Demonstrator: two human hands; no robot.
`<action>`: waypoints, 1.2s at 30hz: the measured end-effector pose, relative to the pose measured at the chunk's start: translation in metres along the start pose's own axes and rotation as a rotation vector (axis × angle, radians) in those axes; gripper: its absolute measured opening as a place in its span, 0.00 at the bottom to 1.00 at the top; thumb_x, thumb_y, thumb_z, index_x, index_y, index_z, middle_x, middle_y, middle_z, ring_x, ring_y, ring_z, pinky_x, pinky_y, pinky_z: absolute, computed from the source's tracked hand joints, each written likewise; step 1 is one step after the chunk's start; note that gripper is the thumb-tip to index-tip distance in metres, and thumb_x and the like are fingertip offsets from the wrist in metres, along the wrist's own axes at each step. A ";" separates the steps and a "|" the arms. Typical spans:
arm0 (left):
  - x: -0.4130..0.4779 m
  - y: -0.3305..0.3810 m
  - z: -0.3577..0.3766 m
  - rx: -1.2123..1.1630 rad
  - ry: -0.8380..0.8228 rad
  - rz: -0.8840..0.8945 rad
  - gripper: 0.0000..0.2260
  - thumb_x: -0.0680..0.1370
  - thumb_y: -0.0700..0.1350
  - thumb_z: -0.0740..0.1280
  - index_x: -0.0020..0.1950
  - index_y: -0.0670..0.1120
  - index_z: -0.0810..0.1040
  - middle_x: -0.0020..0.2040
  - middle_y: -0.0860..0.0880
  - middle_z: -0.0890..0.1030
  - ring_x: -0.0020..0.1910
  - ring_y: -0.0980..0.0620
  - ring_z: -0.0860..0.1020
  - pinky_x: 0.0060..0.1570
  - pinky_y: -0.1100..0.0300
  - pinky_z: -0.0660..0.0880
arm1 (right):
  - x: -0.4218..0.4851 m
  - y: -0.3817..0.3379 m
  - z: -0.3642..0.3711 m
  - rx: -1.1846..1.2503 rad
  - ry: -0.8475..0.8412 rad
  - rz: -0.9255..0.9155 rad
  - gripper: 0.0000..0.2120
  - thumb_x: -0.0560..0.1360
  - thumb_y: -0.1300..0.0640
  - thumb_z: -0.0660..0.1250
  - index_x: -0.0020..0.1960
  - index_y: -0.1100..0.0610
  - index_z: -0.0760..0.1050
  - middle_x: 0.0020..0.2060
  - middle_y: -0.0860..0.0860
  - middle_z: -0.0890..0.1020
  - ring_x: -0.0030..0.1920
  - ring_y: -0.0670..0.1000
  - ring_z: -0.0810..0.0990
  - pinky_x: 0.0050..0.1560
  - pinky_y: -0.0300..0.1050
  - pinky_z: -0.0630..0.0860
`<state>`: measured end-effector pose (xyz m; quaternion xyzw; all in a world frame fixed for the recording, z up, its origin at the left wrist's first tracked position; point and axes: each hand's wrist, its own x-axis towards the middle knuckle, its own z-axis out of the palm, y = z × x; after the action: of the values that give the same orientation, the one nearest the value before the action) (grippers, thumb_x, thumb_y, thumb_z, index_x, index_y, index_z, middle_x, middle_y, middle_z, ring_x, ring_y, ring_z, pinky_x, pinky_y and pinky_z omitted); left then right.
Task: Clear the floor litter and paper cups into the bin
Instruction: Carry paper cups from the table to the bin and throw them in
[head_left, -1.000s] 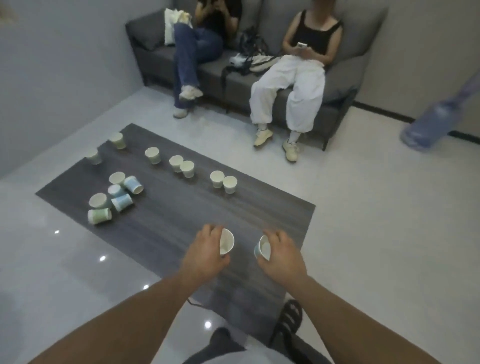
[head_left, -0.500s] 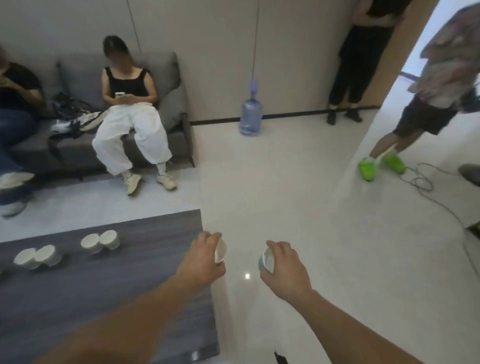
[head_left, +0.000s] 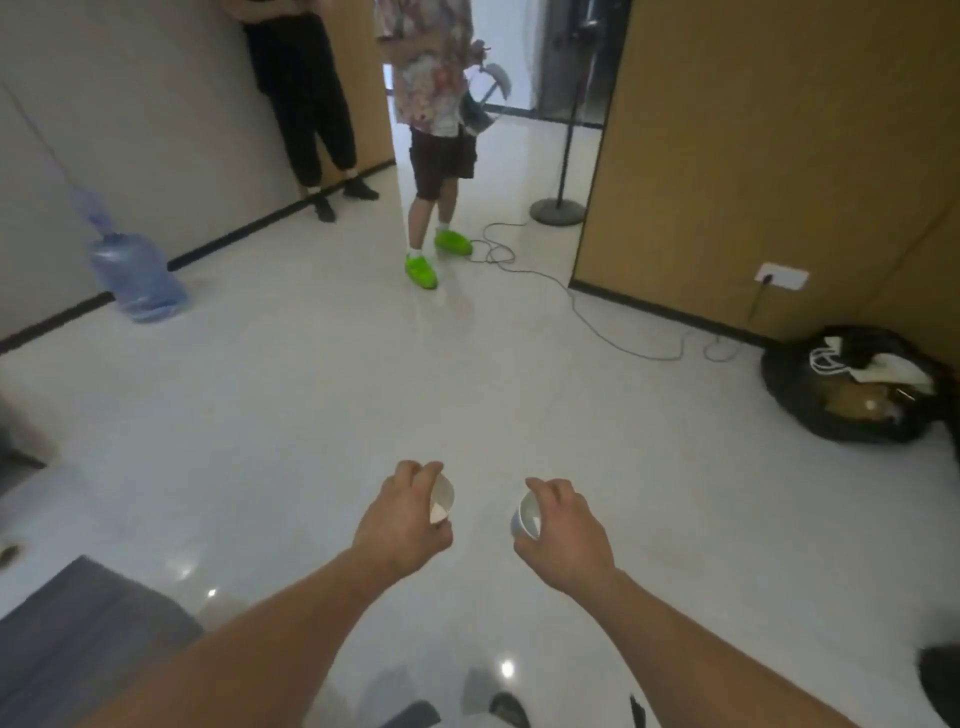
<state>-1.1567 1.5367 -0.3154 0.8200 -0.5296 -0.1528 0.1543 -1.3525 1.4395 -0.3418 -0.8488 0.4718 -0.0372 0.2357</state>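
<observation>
Left hand (head_left: 402, 519): fingers curled round a white paper cup (head_left: 441, 501). The cup lies on its side in the grip, mouth facing right.

Right hand (head_left: 566, 532): fingers and thumb curled round a second paper cup (head_left: 524, 515), bluish outside, mouth facing left. Both cups are held in the air over the white tiled floor (head_left: 311, 415), near each other but not touching.

Black bin bag (head_left: 795, 395): sits at the floor's right edge, against the foot of the brown wall. Its mouth is open, with white paper and brown material inside. It is well apart from both hands, ahead and to the right.

Water bottle (head_left: 132, 275): at the floor's left edge, by the grey wall.

Far edge of the floor: a person in green shoes (head_left: 421, 271) stands in the doorway, and a person in black clothes (head_left: 306, 104) stands against the wall just to the left.

Grey cable (head_left: 587, 325): runs over the floor from beside the green shoes toward the wall socket (head_left: 781, 275). A round stand base (head_left: 557, 211) rests near it.

Near-left corner: a grey mat (head_left: 88, 639).
</observation>
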 end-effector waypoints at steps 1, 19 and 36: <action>0.004 0.012 0.006 0.011 -0.027 0.054 0.32 0.72 0.54 0.68 0.74 0.51 0.61 0.66 0.49 0.65 0.62 0.47 0.70 0.58 0.54 0.73 | -0.012 0.012 -0.002 0.016 0.024 0.051 0.32 0.75 0.44 0.63 0.76 0.48 0.57 0.69 0.49 0.64 0.67 0.53 0.66 0.61 0.45 0.70; -0.035 0.304 0.148 0.020 -0.339 0.727 0.34 0.71 0.53 0.69 0.74 0.51 0.60 0.67 0.50 0.64 0.62 0.48 0.69 0.59 0.55 0.73 | -0.240 0.220 -0.064 0.080 0.329 0.677 0.33 0.75 0.45 0.64 0.77 0.48 0.57 0.69 0.48 0.64 0.66 0.52 0.67 0.60 0.44 0.70; -0.069 0.627 0.308 -0.015 -0.540 0.947 0.35 0.70 0.54 0.70 0.74 0.52 0.60 0.67 0.51 0.63 0.62 0.49 0.70 0.59 0.56 0.72 | -0.381 0.498 -0.178 0.110 0.434 1.013 0.34 0.74 0.46 0.64 0.77 0.49 0.56 0.70 0.49 0.64 0.67 0.53 0.66 0.62 0.45 0.69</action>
<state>-1.8262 1.3269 -0.3277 0.4221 -0.8609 -0.2754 0.0704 -2.0037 1.4649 -0.3398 -0.4750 0.8562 -0.1180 0.1655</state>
